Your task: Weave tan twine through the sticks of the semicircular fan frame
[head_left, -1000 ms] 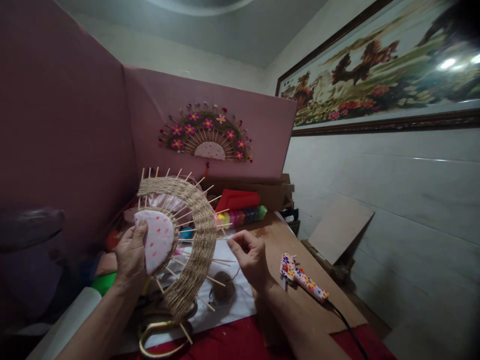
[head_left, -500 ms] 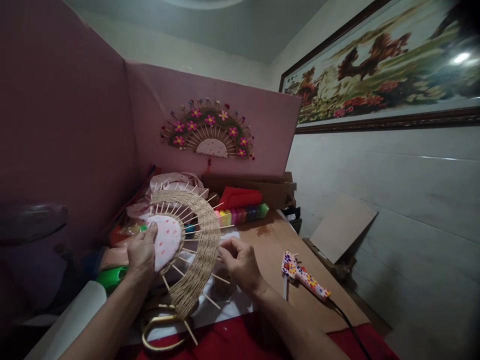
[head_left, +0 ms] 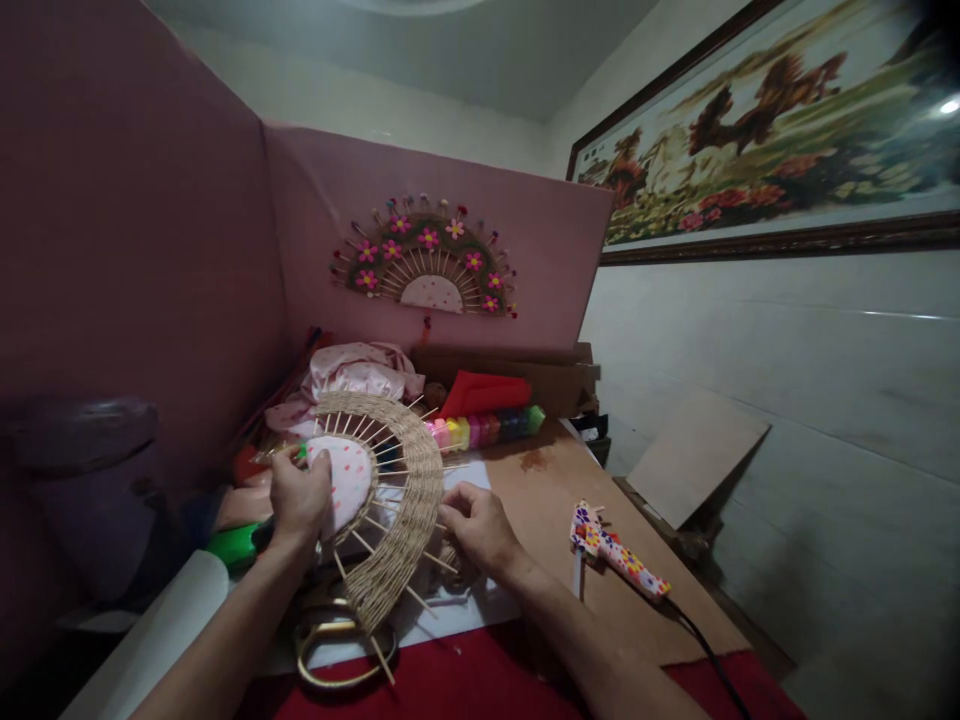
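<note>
From the head camera: a half-round woven fan [head_left: 421, 475] with bare sticks is held up between two hands. The left hand [head_left: 300, 497] grasps its dotted centre, thumb on top. The right hand [head_left: 480, 528] is at its outer edge, fingers curled; whether they grip anything, I cannot tell. Right of the fan lies a flower-patterned glue gun [head_left: 621, 561]; beyond it, a pink panel [head_left: 551, 250]

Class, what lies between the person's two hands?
In the head view, the half-round woven fan lies between the left hand and the right hand.
</note>
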Demonstrator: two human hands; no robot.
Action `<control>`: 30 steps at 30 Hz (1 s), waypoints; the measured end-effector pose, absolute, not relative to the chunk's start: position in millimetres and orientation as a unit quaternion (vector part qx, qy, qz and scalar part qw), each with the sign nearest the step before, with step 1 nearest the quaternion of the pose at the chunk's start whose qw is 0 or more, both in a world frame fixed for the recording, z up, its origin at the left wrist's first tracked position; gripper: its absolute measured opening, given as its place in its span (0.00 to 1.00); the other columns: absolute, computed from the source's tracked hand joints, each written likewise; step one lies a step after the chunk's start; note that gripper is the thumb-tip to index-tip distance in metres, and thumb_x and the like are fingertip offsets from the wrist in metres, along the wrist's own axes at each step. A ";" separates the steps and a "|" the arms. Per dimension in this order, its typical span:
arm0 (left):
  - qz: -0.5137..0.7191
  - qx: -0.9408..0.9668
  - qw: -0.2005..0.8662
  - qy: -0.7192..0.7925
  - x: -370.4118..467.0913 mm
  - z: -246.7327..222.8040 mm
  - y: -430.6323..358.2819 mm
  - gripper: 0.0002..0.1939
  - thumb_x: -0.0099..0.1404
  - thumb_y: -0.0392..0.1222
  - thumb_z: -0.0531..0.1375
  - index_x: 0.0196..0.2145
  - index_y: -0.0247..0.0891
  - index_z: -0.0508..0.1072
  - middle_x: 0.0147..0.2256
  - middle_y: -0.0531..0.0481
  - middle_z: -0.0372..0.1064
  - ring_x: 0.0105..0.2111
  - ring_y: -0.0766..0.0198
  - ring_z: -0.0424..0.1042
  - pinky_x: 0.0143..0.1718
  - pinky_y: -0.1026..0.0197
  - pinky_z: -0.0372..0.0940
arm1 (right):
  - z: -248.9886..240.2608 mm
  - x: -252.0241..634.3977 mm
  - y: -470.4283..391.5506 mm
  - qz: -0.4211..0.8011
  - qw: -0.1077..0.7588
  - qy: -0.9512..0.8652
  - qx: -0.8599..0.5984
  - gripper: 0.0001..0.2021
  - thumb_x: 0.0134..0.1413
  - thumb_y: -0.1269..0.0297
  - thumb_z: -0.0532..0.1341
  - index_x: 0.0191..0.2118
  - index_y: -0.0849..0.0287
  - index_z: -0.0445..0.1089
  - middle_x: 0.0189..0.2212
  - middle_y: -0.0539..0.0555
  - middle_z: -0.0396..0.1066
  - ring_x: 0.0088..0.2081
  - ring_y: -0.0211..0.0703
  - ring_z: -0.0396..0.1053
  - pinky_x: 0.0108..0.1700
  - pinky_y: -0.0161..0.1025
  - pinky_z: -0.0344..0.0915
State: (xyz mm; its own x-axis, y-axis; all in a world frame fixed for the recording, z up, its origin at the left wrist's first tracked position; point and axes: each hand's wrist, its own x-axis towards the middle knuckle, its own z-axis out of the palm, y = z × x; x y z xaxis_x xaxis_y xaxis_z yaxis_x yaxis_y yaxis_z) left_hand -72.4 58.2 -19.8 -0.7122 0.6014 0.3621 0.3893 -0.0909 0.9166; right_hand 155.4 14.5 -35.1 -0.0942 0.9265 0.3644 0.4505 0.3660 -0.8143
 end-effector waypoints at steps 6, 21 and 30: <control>0.560 0.562 -0.213 0.570 -50.1 -0.6 30.4 0.15 0.58 0.40 0.55 0.44 0.36 0.65 0.45 0.41 0.64 0.50 0.51 0.59 0.52 0.47 0.51 | -32.4 152.4 7.8 0.256 0.433 -0.708 -0.496 0.04 0.44 0.70 0.56 0.23 0.59 0.67 0.21 0.48 0.68 0.25 0.35 0.64 0.28 0.31 0.56; 0.382 0.834 -0.065 0.392 6.2 -15.9 7.7 0.07 0.60 0.36 0.56 0.26 0.39 0.72 0.28 0.49 0.64 0.33 0.61 0.58 0.33 0.58 0.56 | -19.4 152.6 -13.5 0.095 0.403 -0.733 -0.539 0.03 0.48 0.68 0.56 0.27 0.55 0.66 0.23 0.47 0.70 0.27 0.37 0.67 0.29 0.32 0.52; 0.346 0.840 -0.094 0.407 7.5 -22.7 10.6 0.06 0.61 0.36 0.55 0.27 0.38 0.69 0.29 0.49 0.64 0.33 0.60 0.58 0.34 0.58 0.56 | -19.0 155.4 -10.5 0.011 0.432 -0.752 -0.498 0.04 0.47 0.72 0.58 0.25 0.56 0.67 0.28 0.50 0.67 0.34 0.40 0.63 0.35 0.34 0.54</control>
State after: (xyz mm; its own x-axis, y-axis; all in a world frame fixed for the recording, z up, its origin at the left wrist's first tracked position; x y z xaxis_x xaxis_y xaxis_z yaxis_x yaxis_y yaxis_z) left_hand 7.5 10.6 -22.7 0.4288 0.6195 0.6575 0.7494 -0.6504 0.1241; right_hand 155.4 -10.5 -19.0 -0.1299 0.7584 0.6387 0.7389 0.5036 -0.4477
